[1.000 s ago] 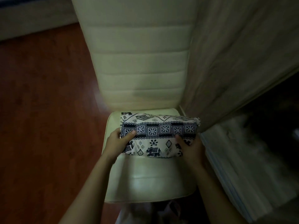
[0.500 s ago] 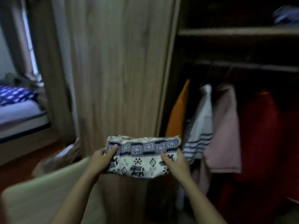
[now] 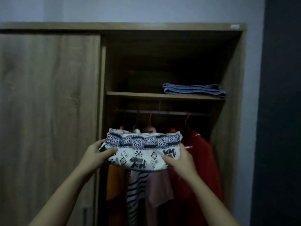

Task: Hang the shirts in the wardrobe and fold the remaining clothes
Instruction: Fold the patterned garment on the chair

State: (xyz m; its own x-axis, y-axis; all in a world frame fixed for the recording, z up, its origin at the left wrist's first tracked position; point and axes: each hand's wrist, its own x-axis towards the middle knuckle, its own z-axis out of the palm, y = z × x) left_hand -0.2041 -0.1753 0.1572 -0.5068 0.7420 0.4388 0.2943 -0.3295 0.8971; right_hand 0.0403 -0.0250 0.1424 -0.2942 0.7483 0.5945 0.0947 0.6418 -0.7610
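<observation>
A folded white cloth with a dark blue elephant print (image 3: 143,150) is held up in front of the open wardrobe (image 3: 171,62). My left hand (image 3: 96,154) grips its left end, thumb on top. Its right end is gripped by my right hand (image 3: 179,160). Behind and below the cloth, several shirts hang on the rail (image 3: 162,112): an orange one (image 3: 114,181), a striped one (image 3: 135,190), a pink one (image 3: 160,186) and a red one (image 3: 200,160). The cloth hides their upper parts.
A wooden shelf (image 3: 138,94) runs above the rail, with a folded blue garment (image 3: 193,91) at its right end. The wardrobe's sliding door (image 3: 48,103) covers the left half. A pale wall and a dark strip (image 3: 281,111) stand at the right.
The folded cloth was lifted off the cream chair seat and carried up in both hands to the open wardrobe. The view rose from the chair to the shelf and rail.
</observation>
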